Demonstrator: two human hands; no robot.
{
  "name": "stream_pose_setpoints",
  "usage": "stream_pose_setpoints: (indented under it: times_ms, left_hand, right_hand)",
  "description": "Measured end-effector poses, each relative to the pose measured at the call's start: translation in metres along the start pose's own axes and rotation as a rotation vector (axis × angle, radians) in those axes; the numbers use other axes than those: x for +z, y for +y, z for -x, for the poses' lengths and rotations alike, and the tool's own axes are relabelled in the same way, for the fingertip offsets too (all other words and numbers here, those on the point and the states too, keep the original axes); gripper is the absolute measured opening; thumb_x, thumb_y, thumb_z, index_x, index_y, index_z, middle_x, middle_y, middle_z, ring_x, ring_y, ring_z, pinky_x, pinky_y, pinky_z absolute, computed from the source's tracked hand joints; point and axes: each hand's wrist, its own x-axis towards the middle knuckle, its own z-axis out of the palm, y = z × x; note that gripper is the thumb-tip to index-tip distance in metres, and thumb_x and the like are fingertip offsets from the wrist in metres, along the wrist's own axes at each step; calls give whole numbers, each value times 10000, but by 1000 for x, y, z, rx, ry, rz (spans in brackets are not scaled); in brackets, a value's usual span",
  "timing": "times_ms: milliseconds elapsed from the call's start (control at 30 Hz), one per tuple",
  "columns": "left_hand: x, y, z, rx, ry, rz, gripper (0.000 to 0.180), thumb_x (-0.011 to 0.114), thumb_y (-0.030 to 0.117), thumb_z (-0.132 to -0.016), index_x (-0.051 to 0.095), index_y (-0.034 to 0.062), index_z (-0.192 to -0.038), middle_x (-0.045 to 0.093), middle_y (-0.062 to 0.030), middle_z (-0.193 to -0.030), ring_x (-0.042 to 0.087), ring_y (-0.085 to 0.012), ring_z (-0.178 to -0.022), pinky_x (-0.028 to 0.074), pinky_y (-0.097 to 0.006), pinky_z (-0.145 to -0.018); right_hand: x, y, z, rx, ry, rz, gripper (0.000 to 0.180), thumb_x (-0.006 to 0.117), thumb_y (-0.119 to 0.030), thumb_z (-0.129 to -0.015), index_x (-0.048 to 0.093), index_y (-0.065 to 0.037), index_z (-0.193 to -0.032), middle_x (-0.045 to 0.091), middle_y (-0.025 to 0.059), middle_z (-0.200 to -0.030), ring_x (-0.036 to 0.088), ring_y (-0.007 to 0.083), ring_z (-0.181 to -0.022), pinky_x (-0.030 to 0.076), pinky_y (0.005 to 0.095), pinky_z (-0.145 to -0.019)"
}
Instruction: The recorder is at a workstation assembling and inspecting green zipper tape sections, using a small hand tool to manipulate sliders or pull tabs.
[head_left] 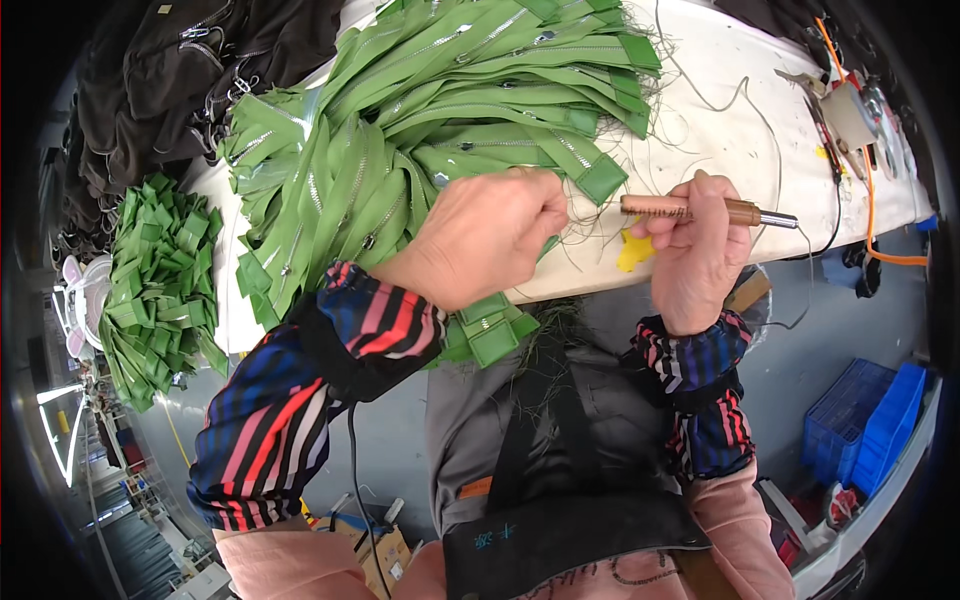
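My left hand (500,235) is closed in a fist at the near edge of a large heap of green zippers (350,170). Green tape shows just under its curled fingers; most of what it grips is hidden by the hand. Below that wrist, green zipper ends (490,332) hang over the table's edge. To the right, my right hand (705,245) grips a pen-shaped tool (742,210) with a brown handle, a ridged end toward the left hand and a silver end with a thin cord. Loose dark threads lie between the hands.
A second bundle of green zippers (160,290) hangs at the left. Dark garments (150,90) are piled at the far left. On the white table (720,130) lie a yellow scrap (634,250) and cords, with hand tools far right. Blue crates (865,425) stand below right.
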Motion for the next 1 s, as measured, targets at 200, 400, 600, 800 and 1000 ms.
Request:
stream_pose_setpoints:
  times_ms: [200,400,600,800,1000]
  left_hand:
    - [-4,-7,-2,-158,-58,218,107,552,113,-814,551,6,-822,589,-107,-690,555,-189,-589,430,-289,-561]
    - [-1,-7,1,-126,-29,175,107,542,109,-820,547,4,-841,564,-104,-656,530,-181,-561,418,-291,-545]
    - [-1,-10,8,-45,-44,181,134,578,126,-801,542,15,-867,547,-109,-703,535,-200,-600,432,-304,-560]
    - [8,5,13,144,48,-98,141,599,130,-782,536,48,-879,542,-114,-822,569,-263,-690,453,-341,-583]
    - [11,4,13,160,94,-177,76,565,103,-796,530,55,-843,546,-100,-760,565,-285,-656,447,-354,-559]
  right_hand:
    - [2,-1,3,47,-116,287,183,541,-149,-868,533,-6,-754,567,43,-674,550,87,-494,413,182,-433]
    - [2,-2,6,59,-173,365,186,550,-155,-865,537,-6,-755,575,45,-697,561,84,-514,413,179,-426]
    - [-2,2,3,-9,-88,148,190,527,-151,-864,524,-4,-745,562,66,-689,570,138,-475,405,198,-407]
    - [-3,2,2,19,-21,68,181,520,-142,-859,514,-2,-745,550,74,-679,564,161,-452,399,212,-391]
    - [-1,1,2,37,-23,34,181,515,-137,-860,513,-1,-739,548,69,-668,556,142,-450,408,213,-402]
